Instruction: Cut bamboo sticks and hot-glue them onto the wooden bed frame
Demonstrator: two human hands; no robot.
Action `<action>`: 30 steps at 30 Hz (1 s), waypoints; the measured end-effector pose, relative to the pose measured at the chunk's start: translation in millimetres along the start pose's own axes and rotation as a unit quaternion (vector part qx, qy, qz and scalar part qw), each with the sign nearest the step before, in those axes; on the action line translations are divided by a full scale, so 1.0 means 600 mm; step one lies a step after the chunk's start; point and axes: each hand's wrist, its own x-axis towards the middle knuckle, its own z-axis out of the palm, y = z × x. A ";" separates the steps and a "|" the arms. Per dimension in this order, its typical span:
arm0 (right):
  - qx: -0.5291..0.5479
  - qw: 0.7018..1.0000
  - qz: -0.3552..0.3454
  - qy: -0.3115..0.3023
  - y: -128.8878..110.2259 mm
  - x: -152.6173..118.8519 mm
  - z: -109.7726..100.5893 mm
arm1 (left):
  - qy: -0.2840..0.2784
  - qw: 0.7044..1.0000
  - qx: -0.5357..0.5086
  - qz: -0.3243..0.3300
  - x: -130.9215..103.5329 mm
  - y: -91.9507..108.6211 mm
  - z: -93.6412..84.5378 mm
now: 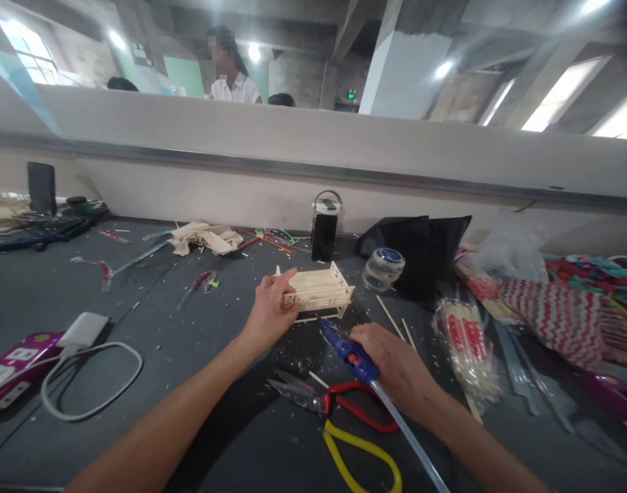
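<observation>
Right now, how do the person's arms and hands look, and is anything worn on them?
The left forearm and right forearm are bare, without sleeves in view. The left hand and right hand are ungloved; no watch or bracelet shows.

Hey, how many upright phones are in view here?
2: one black phone stands before the white-topped bottle, another dark phone at far left. Others may be hidden.
</observation>
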 end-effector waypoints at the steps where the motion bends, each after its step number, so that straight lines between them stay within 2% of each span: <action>1: -0.015 0.999 -0.032 -0.006 0.010 -0.008 -0.004 | 0.000 1.000 -0.002 0.000 0.000 0.000 0.000; 3: -0.041 0.995 -0.082 -0.027 0.027 -0.024 -0.011 | 0.001 1.000 -0.006 0.000 -0.001 -0.001 0.001; 5: -0.058 0.992 -0.096 -0.064 0.040 -0.039 -0.016 | 0.004 1.000 -0.009 0.000 -0.001 -0.003 0.001; 10: -0.028 0.985 -0.047 -0.161 0.050 -0.059 -0.030 | 0.008 1.000 -0.012 0.006 -0.002 -0.004 0.002; 16: 0.065 0.973 -0.015 -0.223 0.049 -0.044 -0.077 | 0.007 1.000 -0.017 0.009 -0.002 -0.003 0.002; 18: 0.098 0.976 0.005 -0.192 0.045 -0.023 -0.083 | 0.006 1.000 -0.015 0.009 -0.002 -0.004 0.003; 19: 0.104 0.982 0.028 -0.152 0.042 -0.009 -0.080 | 0.008 1.000 -0.013 0.009 -0.002 -0.005 0.004; 21: 0.106 0.992 0.059 -0.034 0.032 0.025 -0.064 | 0.011 1.000 -0.011 0.012 -0.003 -0.007 0.004; 23: 0.081 0.994 0.041 0.067 0.021 0.063 -0.041 | 0.010 1.000 -0.016 0.017 -0.004 -0.008 0.003; 24: 0.065 0.994 0.019 0.090 0.016 0.082 -0.030 | 0.010 1.000 -0.021 0.018 -0.005 -0.009 0.003; 26: 0.045 0.995 0.004 0.086 0.007 0.117 -0.014 | 0.012 0.999 -0.026 0.015 -0.006 -0.010 0.003; 30: 0.037 0.999 -0.007 0.011 -0.001 0.163 -0.002 | 0.010 1.000 -0.023 0.012 -0.006 -0.013 0.003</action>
